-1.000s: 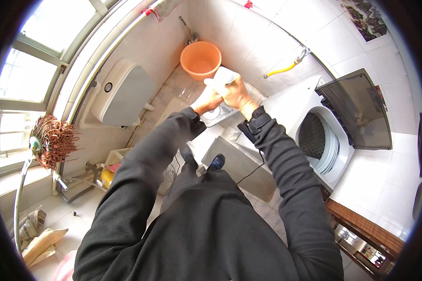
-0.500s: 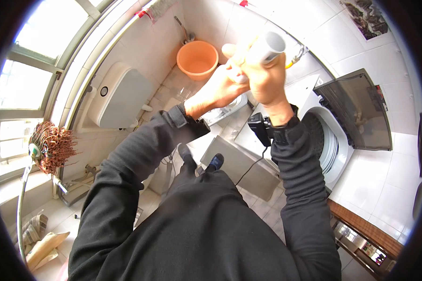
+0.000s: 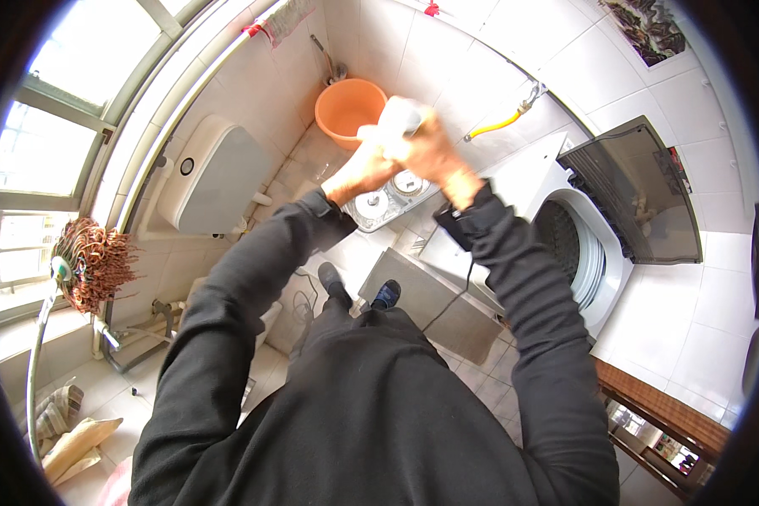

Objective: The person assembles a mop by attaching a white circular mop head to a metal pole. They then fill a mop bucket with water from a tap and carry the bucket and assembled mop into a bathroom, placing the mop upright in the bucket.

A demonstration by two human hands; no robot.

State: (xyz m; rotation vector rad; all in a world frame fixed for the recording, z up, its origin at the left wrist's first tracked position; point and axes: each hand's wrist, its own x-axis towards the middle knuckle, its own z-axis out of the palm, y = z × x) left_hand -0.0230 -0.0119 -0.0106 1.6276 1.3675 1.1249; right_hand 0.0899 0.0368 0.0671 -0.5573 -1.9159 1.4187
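Right hand [image 3: 428,150] closed round white-grey cylinder [image 3: 411,123], its round end facing up above fingers. Left hand [image 3: 369,165] touching right hand, on its left; blurred, cannot tell whether it grips too. Orange bucket [image 3: 346,114] just beyond left hand. Open washer [image 3: 527,187] right of right hand.

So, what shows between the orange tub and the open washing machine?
Across the head view from the orange tub to the washing machine: the left hand, the right hand gripping a white container, then a yellow hose on the wall.
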